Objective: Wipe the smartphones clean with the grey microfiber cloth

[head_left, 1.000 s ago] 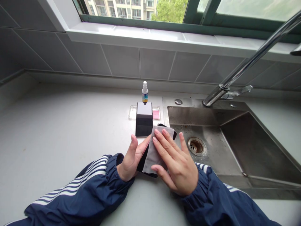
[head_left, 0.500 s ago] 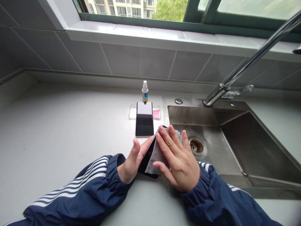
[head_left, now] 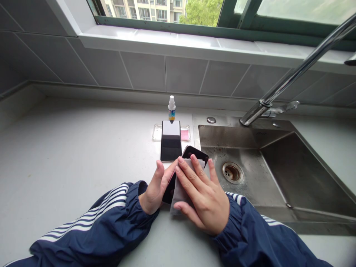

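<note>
In my left hand [head_left: 155, 191] lies a dark smartphone [head_left: 190, 150], tilted, with the fingers along its left side and beneath it and the thumb raised off it. My right hand [head_left: 205, 198] presses a grey cleaning cloth [head_left: 180, 191] with a zigzag edge against the phone's upper face, its fingers stretched over the cloth. The phone's top end shows beyond the cloth. Just past the hands, a second smartphone [head_left: 170, 148] rests screen up across a clear phone case [head_left: 157, 132].
A small spray bottle [head_left: 171, 111] with a white top stands behind the second phone. Pink paper [head_left: 184, 135] lies at the case's right end. To the right are a steel sink [head_left: 244, 159] and a chrome faucet [head_left: 254, 112]. The white counter [head_left: 83, 148] extends left.
My right hand and the cloth have slid down and left along the phone, uncovering its top end. My left hand stays nearly in place.
</note>
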{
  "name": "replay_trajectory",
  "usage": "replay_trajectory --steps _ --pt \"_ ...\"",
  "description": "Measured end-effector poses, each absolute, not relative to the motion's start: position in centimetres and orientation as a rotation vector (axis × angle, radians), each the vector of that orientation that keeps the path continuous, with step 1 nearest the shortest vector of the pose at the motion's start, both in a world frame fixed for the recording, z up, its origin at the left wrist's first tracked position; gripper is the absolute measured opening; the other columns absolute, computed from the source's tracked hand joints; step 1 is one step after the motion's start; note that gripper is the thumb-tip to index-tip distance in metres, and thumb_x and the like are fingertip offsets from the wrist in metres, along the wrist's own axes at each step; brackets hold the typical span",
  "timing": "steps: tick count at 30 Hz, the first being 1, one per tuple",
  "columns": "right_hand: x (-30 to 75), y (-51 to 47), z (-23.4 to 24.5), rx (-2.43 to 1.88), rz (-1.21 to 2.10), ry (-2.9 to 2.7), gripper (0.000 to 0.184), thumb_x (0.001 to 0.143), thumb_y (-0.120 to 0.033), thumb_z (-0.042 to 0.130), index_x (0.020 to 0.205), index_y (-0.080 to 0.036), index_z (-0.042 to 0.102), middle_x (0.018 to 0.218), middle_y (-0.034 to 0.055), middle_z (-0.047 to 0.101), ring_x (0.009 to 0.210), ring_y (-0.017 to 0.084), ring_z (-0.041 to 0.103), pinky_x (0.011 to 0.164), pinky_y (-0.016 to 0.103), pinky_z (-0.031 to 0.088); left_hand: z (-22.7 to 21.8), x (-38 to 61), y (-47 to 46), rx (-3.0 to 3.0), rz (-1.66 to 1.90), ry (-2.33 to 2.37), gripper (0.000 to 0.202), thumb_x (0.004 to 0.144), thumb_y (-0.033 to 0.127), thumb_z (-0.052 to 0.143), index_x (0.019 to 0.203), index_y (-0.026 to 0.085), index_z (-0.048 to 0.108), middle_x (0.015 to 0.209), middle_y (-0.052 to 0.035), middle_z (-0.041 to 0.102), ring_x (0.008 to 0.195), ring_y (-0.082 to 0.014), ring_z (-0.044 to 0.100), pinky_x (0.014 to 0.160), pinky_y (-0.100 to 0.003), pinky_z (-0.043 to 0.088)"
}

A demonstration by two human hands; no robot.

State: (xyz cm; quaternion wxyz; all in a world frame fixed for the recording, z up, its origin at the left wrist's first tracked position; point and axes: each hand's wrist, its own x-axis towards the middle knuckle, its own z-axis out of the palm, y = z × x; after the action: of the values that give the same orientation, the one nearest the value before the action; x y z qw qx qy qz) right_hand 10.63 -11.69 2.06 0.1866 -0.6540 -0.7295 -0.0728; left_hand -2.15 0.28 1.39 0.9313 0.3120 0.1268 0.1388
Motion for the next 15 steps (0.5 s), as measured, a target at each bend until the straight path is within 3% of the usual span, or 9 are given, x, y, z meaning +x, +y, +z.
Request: replay_trajectory --steps 3,7,15 --pt "9.8 -11.8 1.8 -1.796 -0.183 -2.093 0.075 0.099 -0.057 0.045 0.157 -0.011 0.029 0.164 0.0079 0.027 0.155 0.034 0.015 0.125 0.058 -0.007 1.7 -2.1 0.4 0.554 0.253 0.25 0.087 0.092 0.076 0.029 0.152 0.015 0.042 0.149 -0.0177 0.052 0.148 -0.0341 0.033 0.124 -0.051 0.017" --pt "9.2 -12.0 1.5 -1.762 -0.175 -2.088 0.072 0.1 -0.059 0.041 0.155 -0.013 0.035 0.161 0.0068 0.034 0.154 0.032 0.018 0.125 0.058 -0.006 2.3 -2.0 0.5 0.502 0.251 0.246 0.089 0.092 0.077 0.025 0.154 0.015 0.037 0.145 -0.0193 0.056 0.143 -0.0347 0.042 0.122 -0.053 0.022" --pt "11.3 -11.6 2.0 -1.953 -0.249 -1.901 0.07 0.102 -0.047 0.044 0.159 -0.013 0.024 0.163 0.0101 0.03 0.154 0.039 0.011 0.121 0.068 0.005 2.0 -1.8 0.3 0.63 0.303 0.262 0.083 0.092 0.075 0.031 0.149 0.017 0.048 0.153 -0.0133 0.049 0.149 -0.0329 0.033 0.124 -0.045 0.02"
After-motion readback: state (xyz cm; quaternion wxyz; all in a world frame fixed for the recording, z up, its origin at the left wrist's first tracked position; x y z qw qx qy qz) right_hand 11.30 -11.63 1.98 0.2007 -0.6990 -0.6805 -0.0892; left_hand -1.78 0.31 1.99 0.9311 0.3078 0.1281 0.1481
